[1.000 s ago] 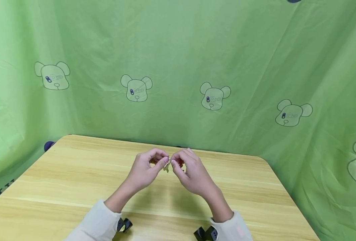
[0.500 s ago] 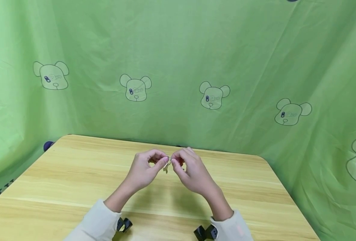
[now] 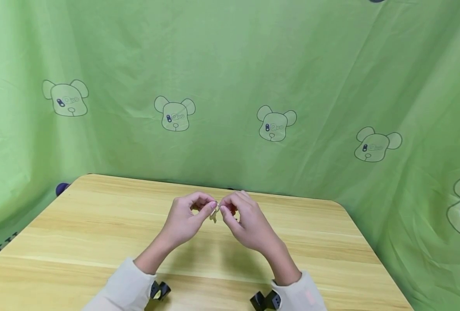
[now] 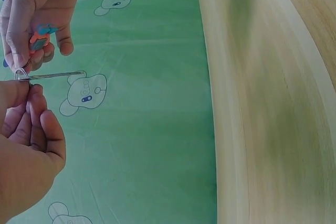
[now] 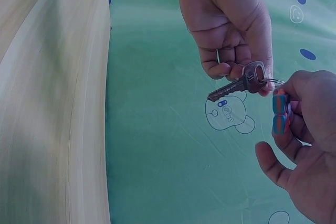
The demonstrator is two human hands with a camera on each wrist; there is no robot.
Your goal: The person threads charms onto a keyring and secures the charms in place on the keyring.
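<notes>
A metal key (image 5: 231, 88) hangs from a small wire key ring (image 5: 273, 81) between the two hands, its toothed blade pointing away from the fingers. My left hand (image 3: 185, 218) pinches the key's head at the ring with thumb and fingertips. With bent thumb and index finger, my right hand (image 3: 247, 220) pinches the ring from the other side. An orange and teal charm (image 5: 281, 111) sits against the right fingers in the right wrist view. A thin silvery edge (image 5: 218, 56) shows by the left palm. Both hands are raised over the table, fingertips close together.
The wood-grain table (image 3: 97, 233) spans the lower head view, its far edge against a green curtain (image 3: 222, 65) printed with bear heads. Black wrist cameras (image 3: 160, 290) sit at both pale sleeve cuffs.
Both hands keep their pinch on the key and ring, shifting only slightly. The key dangling between the fingertips has turned a little.
</notes>
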